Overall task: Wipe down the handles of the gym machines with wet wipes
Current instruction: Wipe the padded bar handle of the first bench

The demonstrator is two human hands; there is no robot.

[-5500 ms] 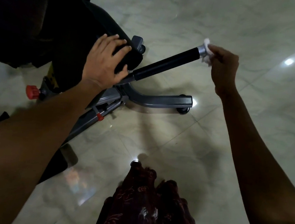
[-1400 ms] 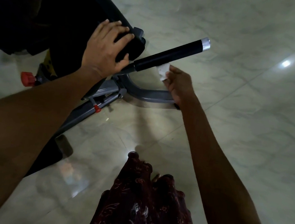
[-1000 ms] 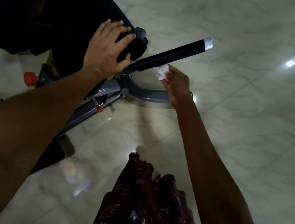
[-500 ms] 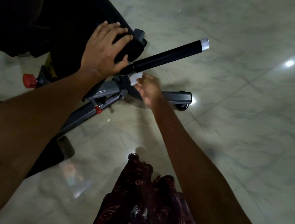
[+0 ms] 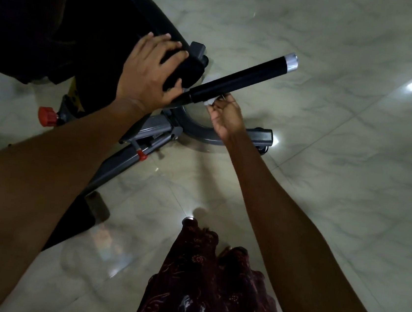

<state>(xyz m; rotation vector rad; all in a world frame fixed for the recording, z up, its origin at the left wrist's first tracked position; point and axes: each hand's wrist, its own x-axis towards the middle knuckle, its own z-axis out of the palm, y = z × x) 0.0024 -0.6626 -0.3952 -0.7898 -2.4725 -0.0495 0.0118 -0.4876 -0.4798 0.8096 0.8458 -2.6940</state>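
the right hand [image 5: 226,117] is under the near end of the long black foam-covered handle bar [image 5: 239,81], its fingers curled round a small crumpled white wet wipe [image 5: 209,101] and pressing it up against the underside of the bar, just beside the point where the black grip meets the grey metal stem. only a little of the wipe shows between the fingers and the bar. the bar slants up and to the right from there and ends in a shiny silver cap [image 5: 291,62], well apart from the hand.

the left hand [image 5: 149,72] lies on the black padded cushion [image 5: 184,68] of the machine, fingers spread over its top edge and thumb tucked under its near corner, so it grips the pad.

below both hands the grey metal frame of the machine [image 5: 202,129] curves across the pale marbled tile floor [image 5: 326,169]. a red round knob [image 5: 47,116] sticks out at the frame's left side, and a smaller red pin [image 5: 142,155] sits on the sloping grey beam. dark red patterned cloth [image 5: 210,284] hangs at the bottom of the view, between the forearms.
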